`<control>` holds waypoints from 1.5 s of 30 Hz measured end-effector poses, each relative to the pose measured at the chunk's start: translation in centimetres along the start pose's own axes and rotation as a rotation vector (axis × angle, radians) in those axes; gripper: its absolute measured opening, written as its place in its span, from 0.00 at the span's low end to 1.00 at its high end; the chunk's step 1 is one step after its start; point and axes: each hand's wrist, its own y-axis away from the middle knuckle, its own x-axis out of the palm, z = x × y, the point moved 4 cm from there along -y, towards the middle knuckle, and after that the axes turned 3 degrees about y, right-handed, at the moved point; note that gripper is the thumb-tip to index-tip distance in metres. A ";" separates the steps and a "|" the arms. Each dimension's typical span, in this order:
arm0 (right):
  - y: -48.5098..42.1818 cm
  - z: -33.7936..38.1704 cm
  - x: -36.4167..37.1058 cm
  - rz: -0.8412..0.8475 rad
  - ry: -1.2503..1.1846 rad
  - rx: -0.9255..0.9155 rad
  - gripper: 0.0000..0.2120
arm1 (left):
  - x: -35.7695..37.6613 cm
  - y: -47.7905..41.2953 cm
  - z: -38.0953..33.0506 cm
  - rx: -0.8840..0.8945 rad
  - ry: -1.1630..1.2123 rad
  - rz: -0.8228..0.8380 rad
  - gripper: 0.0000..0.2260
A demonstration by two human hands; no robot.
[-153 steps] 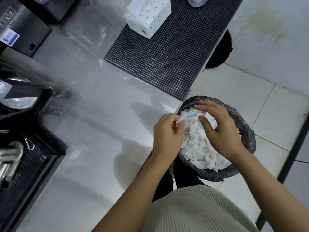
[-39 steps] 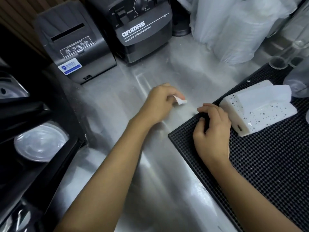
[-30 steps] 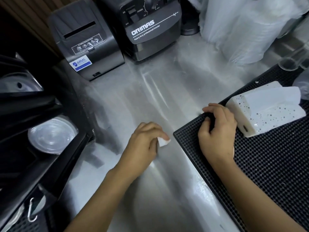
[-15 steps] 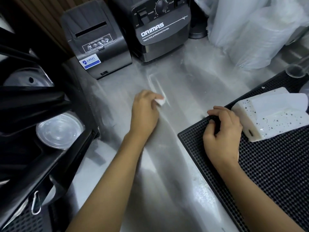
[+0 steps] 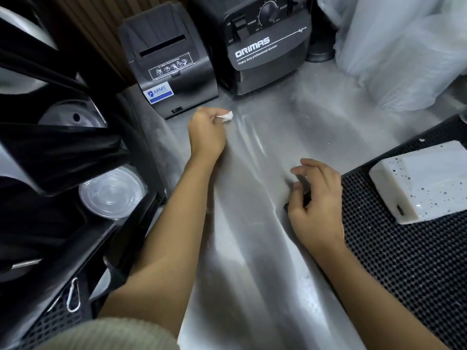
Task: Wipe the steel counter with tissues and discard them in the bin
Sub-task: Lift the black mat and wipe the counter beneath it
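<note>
My left hand (image 5: 206, 133) pinches a small crumpled white tissue (image 5: 226, 116) against the steel counter (image 5: 252, 248), just in front of the black receipt printer (image 5: 168, 64). Streaks show on the counter beside it. My right hand (image 5: 316, 200) curls its fingers and thumb round the near left corner of the black rubber mat (image 5: 404, 261). A white speckled tissue box (image 5: 419, 183) lies on that mat to the right. The bin is out of view.
A black ORIMAS blender base (image 5: 267, 46) stands behind the wiped area, with clear plastic bags (image 5: 404, 54) to its right. A black rack holding clear plastic lids (image 5: 111, 192) lines the counter's left side.
My left hand has slid the tissue away from me, from mid-counter up to the foot of the printer. My right hand stays at the mat's corner, its fingers now spread a little wider.
</note>
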 end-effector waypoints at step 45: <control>0.1 -0.2 0.2 0.015 -0.029 0.040 0.08 | -4.7 8.1 2.1 -0.030 -0.180 -0.138 0.18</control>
